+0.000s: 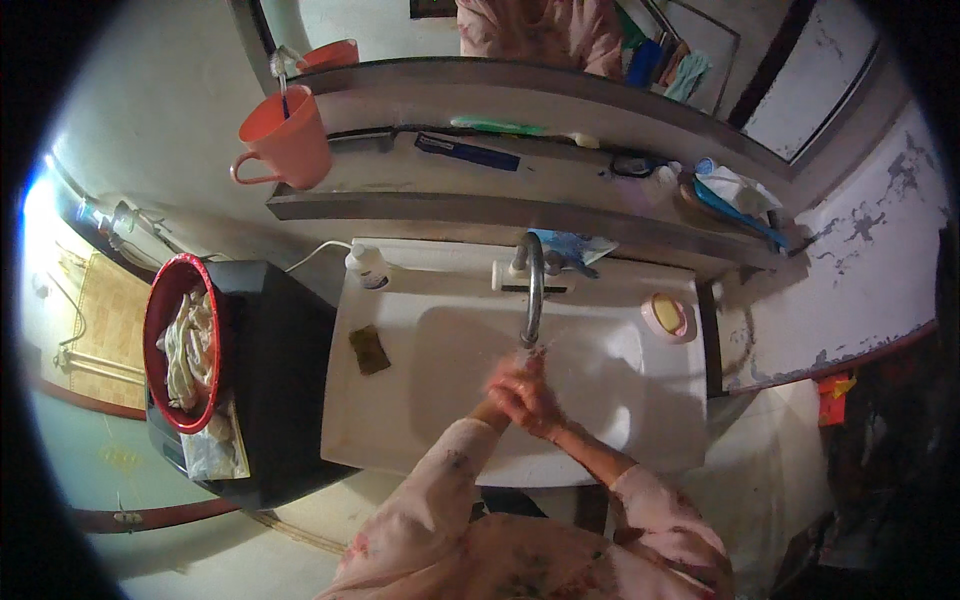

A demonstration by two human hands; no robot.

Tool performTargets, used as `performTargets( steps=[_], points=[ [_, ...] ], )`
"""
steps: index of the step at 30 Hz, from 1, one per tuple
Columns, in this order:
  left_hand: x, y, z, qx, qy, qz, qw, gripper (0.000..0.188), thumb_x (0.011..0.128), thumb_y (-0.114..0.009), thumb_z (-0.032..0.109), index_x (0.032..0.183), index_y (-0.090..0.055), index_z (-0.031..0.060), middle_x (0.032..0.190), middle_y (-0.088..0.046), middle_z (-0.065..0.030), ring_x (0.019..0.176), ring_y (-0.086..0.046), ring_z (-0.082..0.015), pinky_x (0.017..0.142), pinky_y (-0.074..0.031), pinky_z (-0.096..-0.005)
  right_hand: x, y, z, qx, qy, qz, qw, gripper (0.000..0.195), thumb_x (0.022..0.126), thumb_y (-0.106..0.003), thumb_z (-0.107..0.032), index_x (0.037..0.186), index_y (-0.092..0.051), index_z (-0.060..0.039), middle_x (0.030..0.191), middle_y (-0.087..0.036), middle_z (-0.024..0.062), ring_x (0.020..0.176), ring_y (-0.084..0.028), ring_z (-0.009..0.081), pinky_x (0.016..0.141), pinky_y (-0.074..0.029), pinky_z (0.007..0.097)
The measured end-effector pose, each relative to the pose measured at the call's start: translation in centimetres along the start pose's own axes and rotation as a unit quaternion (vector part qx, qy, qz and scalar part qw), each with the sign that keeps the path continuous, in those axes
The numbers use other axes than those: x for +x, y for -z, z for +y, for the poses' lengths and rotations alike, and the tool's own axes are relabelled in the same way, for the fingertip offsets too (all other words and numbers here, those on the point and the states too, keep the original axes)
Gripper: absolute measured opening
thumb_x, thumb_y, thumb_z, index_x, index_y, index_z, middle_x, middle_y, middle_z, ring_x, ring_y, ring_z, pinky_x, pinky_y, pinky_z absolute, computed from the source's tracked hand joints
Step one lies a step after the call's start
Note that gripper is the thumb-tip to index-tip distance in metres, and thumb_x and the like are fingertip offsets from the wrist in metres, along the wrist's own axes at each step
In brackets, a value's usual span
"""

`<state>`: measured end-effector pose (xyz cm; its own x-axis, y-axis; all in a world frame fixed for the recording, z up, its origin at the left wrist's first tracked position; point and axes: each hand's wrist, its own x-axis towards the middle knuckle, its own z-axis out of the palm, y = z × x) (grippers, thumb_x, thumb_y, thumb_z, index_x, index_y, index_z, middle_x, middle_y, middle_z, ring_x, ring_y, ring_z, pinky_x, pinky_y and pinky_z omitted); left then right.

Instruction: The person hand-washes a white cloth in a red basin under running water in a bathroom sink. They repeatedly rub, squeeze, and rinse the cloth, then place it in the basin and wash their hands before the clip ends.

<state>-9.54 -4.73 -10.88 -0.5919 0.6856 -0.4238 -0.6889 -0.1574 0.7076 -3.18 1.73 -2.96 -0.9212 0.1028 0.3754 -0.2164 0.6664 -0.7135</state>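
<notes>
Under the spout of the curved metal faucet [535, 289], my two hands are pressed together and overlap. My right hand [534, 409] lies across my left hand [501, 384], whose fingers are partly hidden and blurred. I see no object between them, though the palms are out of sight. Water appears to run from the faucet onto the fingers. Below them is the white washbasin [450, 439]. At its right rear corner, a yellow bar of soap [665, 313] sits in a pink soap dish [681, 330].
A white bottle [367, 266] and a dark green scouring pad [370, 350] rest on the basin's left rim. Left of it, a red basin [154, 352] with cloth stands on a black appliance [277, 390]. A shelf [450, 206] under the mirror holds a pink mug [289, 142].
</notes>
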Motion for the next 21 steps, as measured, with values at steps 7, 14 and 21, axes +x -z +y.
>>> performTargets(
  steps=[7, 14, 21],
  points=[
    [1.0, 0.3, -2.6, -0.085, -0.092, -0.028, 0.992, 0.024, 0.087, -0.053, 0.033, 0.094, -0.051, 0.0107, 0.084, -0.054, -0.0038, 0.075, -0.053, -0.0197, 0.063, -0.045, -0.0378, 0.7, -0.6, 1.5, 0.020, -0.053, -0.018, 0.998, 0.026, 0.083, -0.052, -0.029, 0.078, -0.067, -0.0083, 0.084, -0.064, 0.0094, 0.091, -0.055, 0.0305, 0.090, -0.037, 0.0446],
    [-2.1, -3.2, 0.6, -0.365, -0.084, -0.048, 0.926, 0.031, 0.089, -0.051, 0.044, 0.092, -0.043, 0.0141, 0.078, -0.051, -0.0035, 0.068, -0.054, -0.0217, 0.058, -0.047, -0.0417, 3.2, -4.1, 3.4, 0.146, -0.324, 0.040, 0.934, 0.034, 0.082, -0.053, -0.036, 0.082, -0.064, -0.0031, 0.076, -0.064, 0.0127, 0.079, -0.061, 0.0301, 0.072, -0.047, 0.0394],
    [-3.4, -7.7, 3.0, -0.350, -0.081, 0.130, 0.924, 0.028, 0.090, -0.048, 0.046, 0.097, -0.045, 0.0189, 0.085, -0.048, 0.0003, 0.069, -0.053, -0.0262, 0.053, -0.048, -0.0427, 2.5, -4.3, 8.0, 0.262, -0.373, 0.044, 0.889, 0.035, 0.081, -0.055, -0.036, 0.084, -0.064, -0.0027, 0.078, -0.064, 0.0129, 0.080, -0.061, 0.0276, 0.074, -0.047, 0.0381]
  ],
)
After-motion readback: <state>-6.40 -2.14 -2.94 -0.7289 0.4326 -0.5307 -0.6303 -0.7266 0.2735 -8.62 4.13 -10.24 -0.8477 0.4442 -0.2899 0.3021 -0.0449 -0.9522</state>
